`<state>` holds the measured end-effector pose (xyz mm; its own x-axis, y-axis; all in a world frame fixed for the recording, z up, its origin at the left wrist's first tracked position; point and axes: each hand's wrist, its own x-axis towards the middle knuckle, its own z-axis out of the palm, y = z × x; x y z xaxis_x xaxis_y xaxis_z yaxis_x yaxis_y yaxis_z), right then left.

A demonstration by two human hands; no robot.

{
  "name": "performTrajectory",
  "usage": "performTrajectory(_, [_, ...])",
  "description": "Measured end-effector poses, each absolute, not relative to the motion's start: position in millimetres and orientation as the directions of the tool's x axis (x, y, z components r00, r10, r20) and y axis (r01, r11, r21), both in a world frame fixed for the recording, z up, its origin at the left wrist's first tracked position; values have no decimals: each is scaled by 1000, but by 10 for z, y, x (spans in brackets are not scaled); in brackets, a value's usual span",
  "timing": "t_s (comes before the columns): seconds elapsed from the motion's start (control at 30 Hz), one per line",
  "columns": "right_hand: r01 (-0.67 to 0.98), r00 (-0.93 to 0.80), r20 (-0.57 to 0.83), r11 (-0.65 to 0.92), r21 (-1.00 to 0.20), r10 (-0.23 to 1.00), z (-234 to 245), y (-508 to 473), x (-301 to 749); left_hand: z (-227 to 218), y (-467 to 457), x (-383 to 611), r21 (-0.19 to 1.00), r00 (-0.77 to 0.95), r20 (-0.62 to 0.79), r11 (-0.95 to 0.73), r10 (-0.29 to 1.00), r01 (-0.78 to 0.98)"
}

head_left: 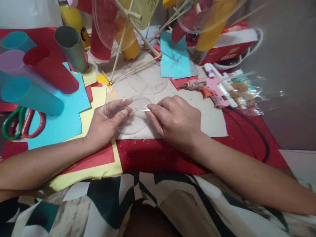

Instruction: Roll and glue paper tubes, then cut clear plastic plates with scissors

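Both my hands rest on a clear round plastic lid [124,90] that lies on a beige sheet [212,120] on the table. My left hand [107,121] grips the lid's left rim, fingers curled over it. My right hand [174,118] is closed, its fingertips pinching something small and clear at the lid's right side, possibly tape; I cannot make it out. A second clear disc [150,77] lies just behind the lid. A frame of thin wooden sticks [134,69] carrying more clear discs stands behind it.
Rolled paper tubes in red [50,69], teal [29,93] and grey [71,46] lie at left, with blue paper [65,118], yellow paper and scissors [21,121]. A pink glue gun [209,89] with a black cord lies right, beside a plastic bag [247,92] and a red box [227,46].
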<state>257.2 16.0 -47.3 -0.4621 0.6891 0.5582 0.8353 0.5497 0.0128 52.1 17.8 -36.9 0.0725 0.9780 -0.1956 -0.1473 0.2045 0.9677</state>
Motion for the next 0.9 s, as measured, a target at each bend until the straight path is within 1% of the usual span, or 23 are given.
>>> performTrajectory(0.07, [820, -522, 545, 562, 109, 656, -405, 152, 2554, -369, 159, 532, 968, 52, -180, 186, 982, -167])
performTrajectory(0.17, [781, -617, 493, 556, 285, 613, -251, 148, 2493, -372, 144, 535, 968, 24, -161, 162, 987, -194])
performTrajectory(0.23, [727, -686, 458, 567, 388, 566, -134, 151, 2433, -370, 142, 529, 963, 13, -166, 165, 986, -212])
performTrajectory(0.3, [657, -754, 427, 594, 464, 500, -33, 158, 2372, -364, 147, 520, 954, 10, -191, 188, 982, -235])
performTrajectory(0.43, [515, -857, 343, 663, 543, 385, 68, 190, 2288, -356, 156, 500, 929, 38, -267, 268, 963, -254])
performTrajectory(0.53, [416, -909, 271, 711, 567, 315, 91, 218, 2265, -364, 153, 493, 916, 67, -303, 310, 951, -256])
performTrajectory(0.6, [371, -929, 221, 736, 567, 298, 115, 230, 2246, -374, 154, 493, 902, 81, -327, 336, 942, -269])
performTrajectory(0.67, [358, -931, 152, 755, 549, 331, 164, 236, 2209, -383, 162, 495, 888, 86, -349, 359, 933, -287])
performTrajectory(0.8, [431, -844, -79, 760, 487, 530, 311, 230, 2052, -384, 186, 502, 875, 95, -360, 371, 928, -311])
performTrajectory(0.9, [483, -757, -219, 753, 447, 616, 408, 210, 1890, -383, 189, 494, 872, 117, -355, 374, 927, -315])
